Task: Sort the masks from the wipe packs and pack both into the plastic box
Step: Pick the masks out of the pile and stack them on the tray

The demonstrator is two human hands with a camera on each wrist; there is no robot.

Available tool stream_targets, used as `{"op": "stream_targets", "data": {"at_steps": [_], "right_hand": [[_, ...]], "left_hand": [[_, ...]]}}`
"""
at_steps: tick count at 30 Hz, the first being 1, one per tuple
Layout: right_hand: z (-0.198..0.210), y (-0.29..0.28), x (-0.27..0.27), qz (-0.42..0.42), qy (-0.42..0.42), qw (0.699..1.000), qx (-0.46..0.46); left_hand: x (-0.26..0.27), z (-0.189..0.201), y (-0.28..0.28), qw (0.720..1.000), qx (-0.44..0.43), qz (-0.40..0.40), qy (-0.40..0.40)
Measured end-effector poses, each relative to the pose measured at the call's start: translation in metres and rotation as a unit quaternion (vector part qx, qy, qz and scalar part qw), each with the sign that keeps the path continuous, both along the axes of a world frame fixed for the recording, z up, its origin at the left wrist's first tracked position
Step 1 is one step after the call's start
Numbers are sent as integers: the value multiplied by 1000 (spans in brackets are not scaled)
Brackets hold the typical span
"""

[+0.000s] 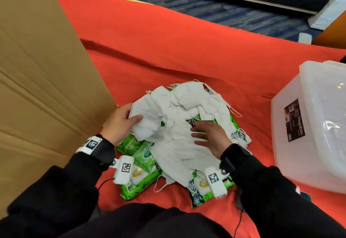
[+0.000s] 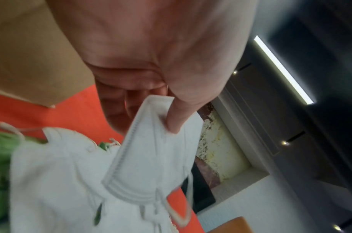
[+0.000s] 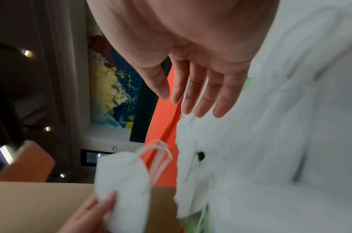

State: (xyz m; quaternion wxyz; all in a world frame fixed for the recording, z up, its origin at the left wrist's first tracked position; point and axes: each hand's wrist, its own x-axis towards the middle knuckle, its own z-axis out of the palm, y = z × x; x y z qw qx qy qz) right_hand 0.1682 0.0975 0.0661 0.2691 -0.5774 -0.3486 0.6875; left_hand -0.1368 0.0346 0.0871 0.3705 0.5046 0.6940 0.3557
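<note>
A heap of white folded masks (image 1: 187, 110) lies on green wipe packs (image 1: 136, 179) on the red cloth. My left hand (image 1: 125, 119) pinches one white mask (image 1: 146, 118) at the heap's left edge, thumb on top; the left wrist view shows that mask (image 2: 151, 149) between thumb and fingers. My right hand (image 1: 207, 134) hovers flat over the middle of the heap with straight fingers (image 3: 201, 94), holding nothing. The translucent plastic box (image 1: 314, 125) stands on the right with its lid on.
A big cardboard sheet (image 1: 37, 88) leans along the left side, close behind my left hand. The red cloth (image 1: 168, 50) stretches away past the heap. Blue patterned carpet (image 1: 224, 13) lies beyond it.
</note>
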Motion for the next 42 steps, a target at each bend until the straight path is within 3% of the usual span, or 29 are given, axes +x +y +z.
{"op": "stream_targets", "data": {"at_steps": [3,5,7,12,16,18,19,21,25,27,30,34,38,42], "right_hand": [[-18,43,-14,64,-149,981,110],[-31,66,-22,181,-337,900,208],[-44,83,-30,261,-444,821,248],[-72,103,-40,419,-529,687,271],[-84,104,-38,419,-602,601,318],[-81,108,-36,433,-609,573,336],[-77,109,-35,438,-602,577,335],[-67,109,-29,405,-562,633,346],[-29,86,-13,155,-405,823,367],[-12,73,-6,44,-341,876,338],[6,56,-4,-53,-197,939,276],[19,27,-16,-41,-44,979,194],[20,-1,-28,-2,-39,978,207],[20,-5,-20,-60,-43,979,191]], "left_hand": [[18,-6,19,1000,-10,-7,5],[31,-17,25,999,-40,8,-9],[40,-28,28,995,-62,33,-64],[57,-46,28,970,-69,97,-211],[55,-52,29,958,-97,127,-237],[51,-55,29,959,-108,136,-222],[48,-55,29,958,-112,142,-221],[43,-59,31,955,-107,161,-224],[44,-54,33,966,-80,179,-169],[51,-48,32,974,-57,174,-137],[68,-35,31,978,-15,155,-139],[97,-20,30,983,22,63,-173],[114,-15,24,984,24,3,-176],[94,-11,23,986,30,33,-158]]}}
